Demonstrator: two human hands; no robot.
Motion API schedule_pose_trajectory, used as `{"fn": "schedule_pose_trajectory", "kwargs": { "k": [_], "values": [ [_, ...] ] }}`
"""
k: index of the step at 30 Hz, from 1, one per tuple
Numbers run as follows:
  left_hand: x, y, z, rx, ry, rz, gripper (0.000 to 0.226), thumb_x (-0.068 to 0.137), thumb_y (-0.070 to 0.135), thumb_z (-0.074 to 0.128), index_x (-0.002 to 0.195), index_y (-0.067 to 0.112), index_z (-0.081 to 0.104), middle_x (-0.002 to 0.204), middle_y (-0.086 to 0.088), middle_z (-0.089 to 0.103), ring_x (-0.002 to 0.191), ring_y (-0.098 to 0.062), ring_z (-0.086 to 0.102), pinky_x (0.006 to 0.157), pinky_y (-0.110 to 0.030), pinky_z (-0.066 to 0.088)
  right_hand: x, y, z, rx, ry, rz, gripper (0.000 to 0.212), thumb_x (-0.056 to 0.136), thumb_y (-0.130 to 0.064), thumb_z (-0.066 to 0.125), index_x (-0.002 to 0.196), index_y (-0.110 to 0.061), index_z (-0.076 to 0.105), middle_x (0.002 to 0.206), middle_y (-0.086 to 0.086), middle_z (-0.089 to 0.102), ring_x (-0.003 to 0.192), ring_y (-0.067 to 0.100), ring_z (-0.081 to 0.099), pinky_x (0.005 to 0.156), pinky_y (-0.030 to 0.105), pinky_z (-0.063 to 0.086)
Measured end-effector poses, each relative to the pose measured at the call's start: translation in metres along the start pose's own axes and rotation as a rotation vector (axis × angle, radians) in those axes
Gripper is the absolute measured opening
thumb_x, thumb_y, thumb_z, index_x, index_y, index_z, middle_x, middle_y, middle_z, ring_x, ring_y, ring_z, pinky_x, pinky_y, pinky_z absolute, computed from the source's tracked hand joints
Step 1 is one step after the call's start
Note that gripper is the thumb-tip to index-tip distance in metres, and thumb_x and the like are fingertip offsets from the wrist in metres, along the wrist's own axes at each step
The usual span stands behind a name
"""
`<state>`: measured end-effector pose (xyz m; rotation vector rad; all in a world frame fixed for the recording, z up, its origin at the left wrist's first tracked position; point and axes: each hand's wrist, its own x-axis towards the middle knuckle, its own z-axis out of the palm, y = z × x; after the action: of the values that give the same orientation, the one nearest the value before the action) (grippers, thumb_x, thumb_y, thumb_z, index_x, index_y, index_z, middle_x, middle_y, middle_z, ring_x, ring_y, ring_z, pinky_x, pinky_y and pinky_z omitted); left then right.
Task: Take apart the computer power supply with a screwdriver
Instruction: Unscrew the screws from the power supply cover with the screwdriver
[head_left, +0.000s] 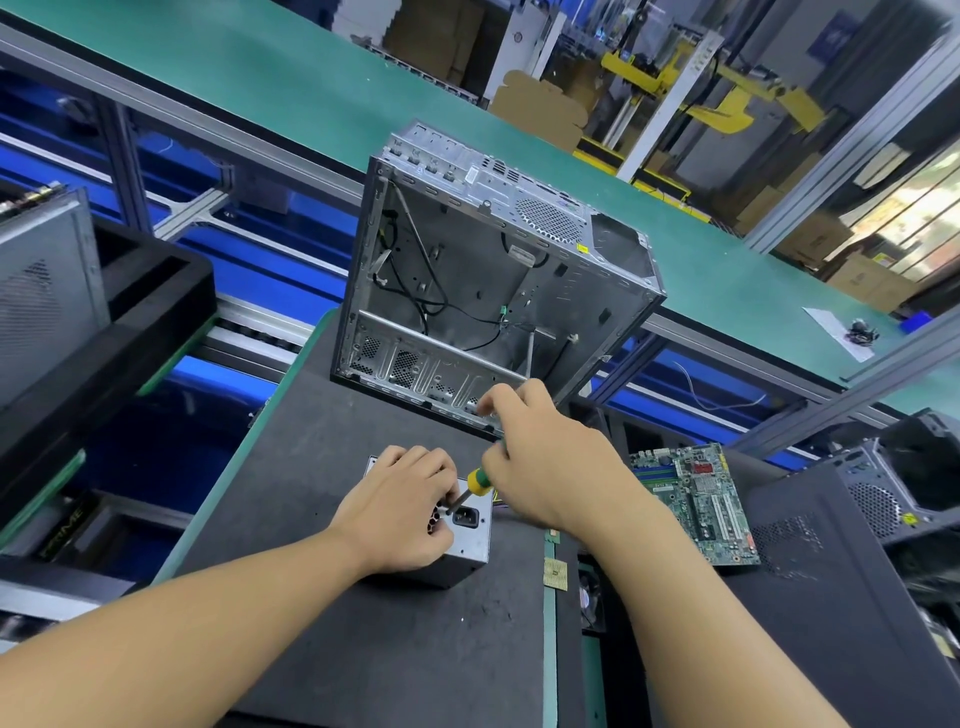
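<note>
A small grey power supply (474, 540) with a black mains socket on its face lies on the dark mat (322, 597) in front of me. My left hand (402, 512) rests on top of it and grips its upper left side. My right hand (545, 462) holds a screwdriver (475, 484) with a yellow and green handle. The shaft slants down-left, and its tip meets the supply's face just above the socket, beside my left fingers. Most of the supply's top is hidden under my left hand.
An empty silver computer case (493, 280) stands open just behind the supply. A green motherboard (701, 504) lies to the right, with a black case panel (810, 561) beyond it. A CPU chip (555, 573) sits near the mat's right edge. A green conveyor belt (291, 88) runs behind.
</note>
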<state>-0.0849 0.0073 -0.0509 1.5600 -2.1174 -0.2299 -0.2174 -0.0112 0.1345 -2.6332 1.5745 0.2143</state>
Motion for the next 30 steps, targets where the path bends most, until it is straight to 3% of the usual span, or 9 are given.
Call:
{"fn": "schedule_pose_trajectory", "kwargs": {
  "k": [3,6,9,14,19,23,30],
  "values": [
    [0.000,0.000,0.001,0.008,0.004,0.004,0.015,0.067,0.035,0.052,0.078,0.033,0.042,0.089,0.020,0.033,0.083,-0.010,0.044,0.082,-0.025,0.031,-0.001,0.000,-0.002,0.055,-0.018,-0.021,0.037,0.083,-0.036,0.048,0.118,-0.029,0.042,0.120,-0.006,0.032,0.099,0.020,0.045,0.068,0.034,0.038],
    [0.000,-0.001,0.003,0.011,0.001,0.006,0.015,0.067,0.036,0.051,0.081,0.031,0.050,0.091,0.020,0.037,0.085,-0.009,0.044,0.084,-0.026,0.033,-0.001,-0.004,0.001,-0.009,0.025,0.032,0.030,0.095,-0.047,0.037,0.118,-0.028,0.040,0.115,-0.004,0.040,0.085,0.026,0.052,0.065,0.036,0.038],
    [-0.001,-0.001,0.003,-0.002,-0.001,0.006,0.015,0.066,0.036,0.050,0.081,0.032,0.050,0.094,0.019,0.046,0.086,-0.007,0.045,0.087,-0.027,0.034,0.000,-0.004,0.003,-0.065,0.052,0.034,0.025,0.103,-0.038,0.030,0.122,-0.026,0.039,0.113,-0.001,0.049,0.077,0.032,0.059,0.063,0.037,0.041],
    [0.000,-0.001,0.003,0.006,-0.022,-0.008,0.018,0.067,0.038,0.050,0.082,0.033,0.044,0.094,0.018,0.044,0.087,-0.009,0.047,0.085,-0.026,0.034,-0.001,0.001,-0.001,0.075,-0.034,-0.050,0.039,0.086,-0.029,0.050,0.124,-0.031,0.042,0.124,-0.007,0.033,0.101,0.019,0.044,0.069,0.034,0.039],
    [0.001,-0.002,0.003,0.000,-0.041,-0.023,0.018,0.069,0.041,0.049,0.085,0.033,0.048,0.096,0.019,0.045,0.091,-0.008,0.047,0.090,-0.028,0.035,0.001,-0.002,0.001,0.044,-0.021,0.001,0.023,0.099,-0.037,0.041,0.121,-0.030,0.043,0.118,-0.004,0.051,0.094,0.029,0.057,0.076,0.040,0.047],
    [0.002,-0.003,0.001,0.003,-0.060,-0.031,0.021,0.072,0.044,0.048,0.090,0.033,0.052,0.100,0.019,0.047,0.094,-0.006,0.047,0.093,-0.028,0.034,0.001,0.002,-0.004,0.164,0.008,0.015,0.010,0.098,-0.028,0.044,0.108,-0.027,0.046,0.109,-0.005,0.054,0.093,0.024,0.054,0.082,0.041,0.049],
    [0.002,-0.004,0.003,-0.026,-0.037,-0.038,0.022,0.074,0.046,0.049,0.091,0.032,0.053,0.098,0.019,0.048,0.092,-0.006,0.047,0.091,-0.027,0.034,0.001,0.006,-0.013,0.184,0.021,0.009,0.009,0.099,-0.029,0.045,0.107,-0.028,0.049,0.107,-0.009,0.054,0.094,0.018,0.053,0.083,0.042,0.049]
  ]
}}
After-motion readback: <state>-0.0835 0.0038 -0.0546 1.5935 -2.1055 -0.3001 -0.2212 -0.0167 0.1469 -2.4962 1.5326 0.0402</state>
